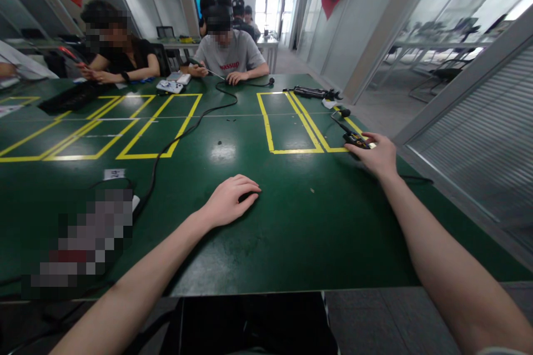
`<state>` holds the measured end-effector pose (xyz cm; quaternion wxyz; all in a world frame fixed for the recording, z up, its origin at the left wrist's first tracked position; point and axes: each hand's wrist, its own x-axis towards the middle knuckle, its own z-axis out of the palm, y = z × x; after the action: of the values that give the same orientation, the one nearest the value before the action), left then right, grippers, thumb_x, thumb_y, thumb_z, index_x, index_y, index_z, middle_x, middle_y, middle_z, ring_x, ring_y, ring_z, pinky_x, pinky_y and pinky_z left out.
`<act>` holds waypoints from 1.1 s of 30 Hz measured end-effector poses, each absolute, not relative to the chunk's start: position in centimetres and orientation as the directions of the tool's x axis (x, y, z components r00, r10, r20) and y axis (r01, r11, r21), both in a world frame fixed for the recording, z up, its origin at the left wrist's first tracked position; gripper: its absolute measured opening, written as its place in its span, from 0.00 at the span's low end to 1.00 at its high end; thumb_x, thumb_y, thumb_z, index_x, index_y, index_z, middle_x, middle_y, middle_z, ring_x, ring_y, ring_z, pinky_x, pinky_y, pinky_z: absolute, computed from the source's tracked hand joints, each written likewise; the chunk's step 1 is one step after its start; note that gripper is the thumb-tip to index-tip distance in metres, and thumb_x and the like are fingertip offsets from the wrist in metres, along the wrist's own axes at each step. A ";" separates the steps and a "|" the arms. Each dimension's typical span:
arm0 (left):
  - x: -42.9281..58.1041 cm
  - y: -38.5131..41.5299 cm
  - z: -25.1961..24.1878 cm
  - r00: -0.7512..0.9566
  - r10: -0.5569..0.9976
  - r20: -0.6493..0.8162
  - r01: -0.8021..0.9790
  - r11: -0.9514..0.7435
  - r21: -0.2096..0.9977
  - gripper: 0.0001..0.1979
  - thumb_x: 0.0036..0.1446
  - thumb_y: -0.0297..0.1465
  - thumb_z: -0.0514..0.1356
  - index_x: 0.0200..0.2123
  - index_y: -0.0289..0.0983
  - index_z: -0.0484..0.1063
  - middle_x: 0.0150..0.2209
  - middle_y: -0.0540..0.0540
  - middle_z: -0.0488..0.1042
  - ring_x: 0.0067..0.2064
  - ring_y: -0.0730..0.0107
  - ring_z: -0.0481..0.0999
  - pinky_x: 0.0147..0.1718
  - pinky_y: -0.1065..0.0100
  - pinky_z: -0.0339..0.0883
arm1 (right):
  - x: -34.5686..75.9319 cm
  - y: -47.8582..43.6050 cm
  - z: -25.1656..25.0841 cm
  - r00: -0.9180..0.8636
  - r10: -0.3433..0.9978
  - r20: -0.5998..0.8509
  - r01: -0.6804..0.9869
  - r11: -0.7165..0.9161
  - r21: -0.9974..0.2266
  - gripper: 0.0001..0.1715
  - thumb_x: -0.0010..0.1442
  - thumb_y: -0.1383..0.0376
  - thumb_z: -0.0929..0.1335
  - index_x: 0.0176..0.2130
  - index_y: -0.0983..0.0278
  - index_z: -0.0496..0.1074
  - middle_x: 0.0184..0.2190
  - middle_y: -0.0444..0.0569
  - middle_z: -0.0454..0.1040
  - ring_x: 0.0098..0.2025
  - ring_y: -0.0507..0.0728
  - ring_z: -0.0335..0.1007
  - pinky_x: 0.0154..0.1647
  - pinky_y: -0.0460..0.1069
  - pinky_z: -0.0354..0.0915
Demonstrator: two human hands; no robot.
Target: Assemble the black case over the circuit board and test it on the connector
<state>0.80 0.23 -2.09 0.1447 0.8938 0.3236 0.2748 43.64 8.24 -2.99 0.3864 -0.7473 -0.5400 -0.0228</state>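
Note:
My left hand (230, 199) rests on the green table (291, 233), its fingers curled over a small dark thing (250, 196) that I cannot make out. My right hand (377, 154) reaches to the right side of the table. Its fingers lie on a small black device with yellow marks (357, 140), from which a thin black cable (338, 125) runs away. Both forearms stretch out from the near edge.
Yellow tape rectangles (291, 122) mark the tabletop. A black cable (183, 133) snakes across the middle. Two people sit at the far side, working with their own hands, a white device (170, 87) near them. A black tool (312, 92) lies far right.

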 end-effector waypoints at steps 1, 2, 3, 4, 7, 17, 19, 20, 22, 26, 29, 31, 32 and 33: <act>0.8 0.3 -2.1 0.643 0.656 0.397 0.495 -0.750 0.438 0.10 0.68 0.30 0.57 0.44 0.39 0.79 0.47 0.44 0.82 0.50 0.62 0.79 0.52 0.56 0.75 | 43.8 8.3 -3.1 0.414 0.789 0.453 0.825 -0.116 -0.553 0.27 0.51 0.52 0.74 0.47 0.64 0.78 0.40 0.56 0.76 0.46 0.67 0.73 0.50 0.59 0.68; 0.8 0.3 -2.2 0.645 0.653 0.396 0.492 -0.752 0.439 0.10 0.68 0.30 0.57 0.44 0.38 0.79 0.47 0.44 0.82 0.50 0.62 0.79 0.53 0.56 0.75 | 43.9 8.4 -3.3 0.409 0.790 0.457 0.828 -0.111 -0.550 0.25 0.50 0.52 0.74 0.45 0.63 0.79 0.39 0.55 0.77 0.45 0.67 0.73 0.49 0.59 0.68; 0.8 0.3 -2.2 0.647 0.653 0.394 0.490 -0.752 0.441 0.10 0.68 0.30 0.58 0.44 0.38 0.79 0.47 0.44 0.82 0.50 0.62 0.79 0.53 0.56 0.74 | 44.0 8.5 -3.5 0.400 0.792 0.461 0.833 -0.103 -0.544 0.24 0.49 0.52 0.74 0.43 0.63 0.79 0.38 0.54 0.77 0.44 0.67 0.74 0.48 0.59 0.69; 0.8 0.4 -2.3 0.648 0.653 0.392 0.489 -0.752 0.443 0.09 0.68 0.30 0.58 0.44 0.38 0.79 0.47 0.44 0.82 0.50 0.62 0.79 0.53 0.57 0.74 | 44.1 8.6 -3.7 0.387 0.797 0.464 0.839 -0.096 -0.536 0.24 0.48 0.52 0.75 0.42 0.63 0.80 0.37 0.54 0.77 0.43 0.67 0.74 0.47 0.59 0.69; 0.7 0.4 -2.3 0.651 0.655 0.384 0.489 -0.749 0.447 0.09 0.68 0.30 0.58 0.44 0.38 0.79 0.47 0.44 0.82 0.50 0.62 0.79 0.53 0.57 0.74 | 44.1 8.6 -4.1 0.347 0.813 0.468 0.858 -0.072 -0.509 0.26 0.45 0.51 0.76 0.41 0.64 0.81 0.37 0.53 0.76 0.40 0.65 0.74 0.45 0.58 0.69; 0.8 0.3 -2.1 0.653 0.656 0.378 0.499 -0.748 0.437 0.09 0.68 0.30 0.58 0.43 0.38 0.79 0.47 0.44 0.82 0.50 0.62 0.79 0.52 0.57 0.74 | 43.7 8.5 -3.2 0.303 0.871 0.386 0.898 -0.125 -0.421 0.20 0.48 0.51 0.74 0.34 0.63 0.82 0.33 0.54 0.76 0.36 0.64 0.73 0.37 0.57 0.69; 0.8 0.3 -2.1 0.654 0.656 0.376 0.501 -0.749 0.434 0.09 0.68 0.30 0.58 0.43 0.39 0.80 0.47 0.44 0.82 0.51 0.62 0.79 0.52 0.57 0.74 | 43.7 8.5 -3.1 0.304 0.878 0.370 0.899 -0.136 -0.415 0.20 0.48 0.51 0.75 0.34 0.64 0.82 0.33 0.55 0.76 0.36 0.66 0.73 0.37 0.57 0.69; 0.8 0.3 -2.1 0.654 0.656 0.375 0.502 -0.748 0.433 0.09 0.68 0.30 0.58 0.43 0.39 0.80 0.47 0.44 0.82 0.51 0.62 0.79 0.52 0.56 0.74 | 43.7 8.5 -3.1 0.305 0.876 0.373 0.900 -0.138 -0.413 0.20 0.48 0.51 0.75 0.34 0.64 0.82 0.34 0.56 0.77 0.37 0.66 0.74 0.38 0.58 0.69; 0.7 0.2 -2.1 0.655 0.656 0.374 0.503 -0.748 0.432 0.10 0.68 0.30 0.58 0.43 0.39 0.80 0.47 0.44 0.82 0.51 0.62 0.79 0.52 0.56 0.74 | 43.7 8.4 -3.0 0.309 0.866 0.394 0.901 -0.135 -0.411 0.22 0.48 0.51 0.75 0.36 0.64 0.82 0.36 0.57 0.77 0.38 0.67 0.74 0.40 0.59 0.70; 0.7 0.2 -2.1 0.656 0.654 0.376 0.501 -0.750 0.431 0.10 0.68 0.30 0.58 0.43 0.39 0.80 0.47 0.44 0.82 0.51 0.62 0.79 0.52 0.57 0.74 | 43.6 8.1 -2.9 0.358 0.810 0.464 0.896 -0.159 -0.414 0.23 0.55 0.50 0.71 0.41 0.65 0.82 0.41 0.60 0.78 0.41 0.67 0.75 0.44 0.58 0.70; 0.7 0.2 -2.0 0.661 0.649 0.376 0.499 -0.755 0.426 0.10 0.68 0.30 0.57 0.43 0.38 0.80 0.47 0.44 0.82 0.50 0.62 0.79 0.52 0.57 0.74 | 43.5 8.0 -3.0 0.428 0.802 0.416 0.881 -0.268 -0.390 0.26 0.58 0.50 0.70 0.46 0.65 0.81 0.44 0.62 0.79 0.45 0.70 0.76 0.43 0.59 0.70; 0.7 0.2 -2.0 0.663 0.646 0.378 0.498 -0.758 0.422 0.10 0.68 0.30 0.58 0.43 0.38 0.80 0.47 0.44 0.82 0.50 0.61 0.79 0.52 0.57 0.74 | 43.6 8.1 -3.3 0.475 0.813 0.337 0.862 -0.352 -0.365 0.28 0.58 0.49 0.70 0.48 0.66 0.81 0.43 0.63 0.80 0.45 0.72 0.77 0.42 0.60 0.70; 0.7 0.2 -2.0 0.663 0.645 0.380 0.497 -0.759 0.420 0.09 0.68 0.30 0.58 0.43 0.38 0.80 0.47 0.44 0.82 0.50 0.61 0.79 0.51 0.57 0.74 | 43.6 8.2 -3.4 0.480 0.822 0.308 0.860 -0.369 -0.353 0.29 0.58 0.49 0.70 0.48 0.66 0.81 0.43 0.64 0.81 0.44 0.72 0.77 0.41 0.60 0.71; 0.7 0.2 -2.0 0.663 0.644 0.383 0.496 -0.760 0.420 0.09 0.68 0.30 0.58 0.43 0.38 0.80 0.47 0.44 0.82 0.50 0.61 0.79 0.51 0.57 0.74 | 43.7 8.3 -3.5 0.450 0.840 0.302 0.873 -0.343 -0.346 0.30 0.57 0.48 0.71 0.48 0.67 0.82 0.42 0.64 0.81 0.43 0.73 0.78 0.39 0.59 0.71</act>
<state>0.75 0.19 -1.97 0.1412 0.9008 0.3162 0.2620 43.68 8.26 -3.54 0.2338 -0.8188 -0.5231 -0.0351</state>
